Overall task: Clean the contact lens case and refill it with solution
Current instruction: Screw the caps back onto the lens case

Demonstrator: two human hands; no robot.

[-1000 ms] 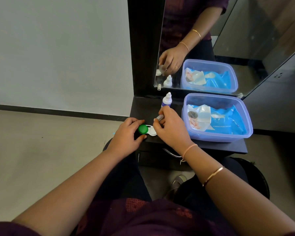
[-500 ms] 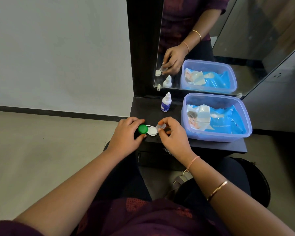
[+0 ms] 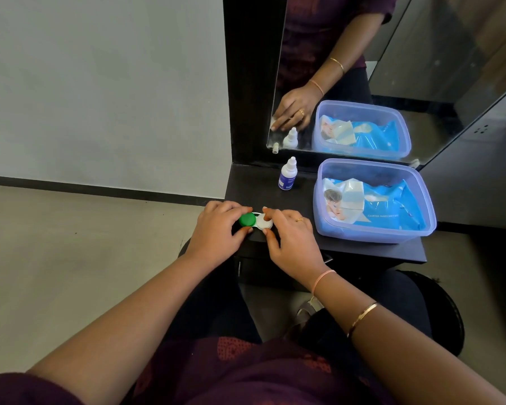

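Trouble here starts with where the contact lens case (image 3: pixel 256 223) sits: left of the blue tub (image 3: pixel 374 232), well apart from it, right at the near edge of the desk (image 3: pixel 260 182). Your left hand (image 3: pixel 216 229) has its grip curled round the end with the green cap (image 3: pixel 247 220), thumb on the near side and fingers on the far side. Your right hand (image 3: pixel 289 239) pinches the white cap (image 3: pixel 265 223) between forefinger and thumb, on the end nearer the tub. I judge you are turning that cap on its well. Whether it is going on or coming off I cannot tell, nor whether the well holds solution.

If you twist hard while the left grip is loose, the whole case can skid off the edge toward your lap. A cap set on crooked may cross-thread and leak. A wet cap may slip from a two-finger pinch — drop it and it goes to the floor and needs cleaning. The solution bottle (image 3: pixel 287 176) stands upright just off the tub's far left corner — a careless reach across could knock it over.
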